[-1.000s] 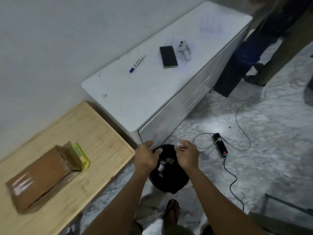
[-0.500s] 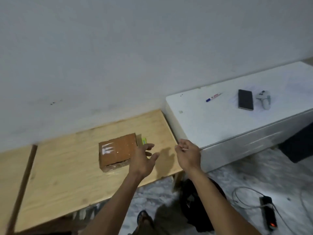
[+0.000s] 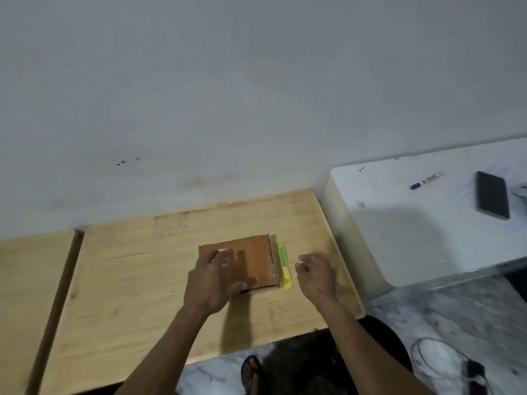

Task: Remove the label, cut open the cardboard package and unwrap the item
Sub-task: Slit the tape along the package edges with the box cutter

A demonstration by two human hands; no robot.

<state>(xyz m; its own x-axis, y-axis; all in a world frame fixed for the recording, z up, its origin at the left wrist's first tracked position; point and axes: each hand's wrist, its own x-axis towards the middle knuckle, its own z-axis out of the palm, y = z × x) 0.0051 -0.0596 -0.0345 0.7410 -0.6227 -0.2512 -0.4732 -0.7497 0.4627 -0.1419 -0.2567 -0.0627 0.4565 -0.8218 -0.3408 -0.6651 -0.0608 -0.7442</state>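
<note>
A flat brown cardboard package (image 3: 251, 260) lies on the wooden table (image 3: 142, 266), with white label scraps near its left end. A yellow-green utility knife (image 3: 284, 266) lies against the package's right edge. My left hand (image 3: 212, 277) rests on the package's left part, fingers spread over the top and thumb at the front edge. My right hand (image 3: 315, 273) hovers just right of the knife, fingers loosely curled, holding nothing that I can see.
A white cabinet (image 3: 413, 238) stands to the right with a blue marker (image 3: 425, 181) and a black phone (image 3: 492, 194) on top. A black bin (image 3: 382, 346) sits on the marble floor below my right arm, a power strip (image 3: 474, 377) beside it. The wall is close behind.
My view swung from the black bin on the floor back to the wooden table. My left hand landed on the package and my right hand moved in beside the knife.
</note>
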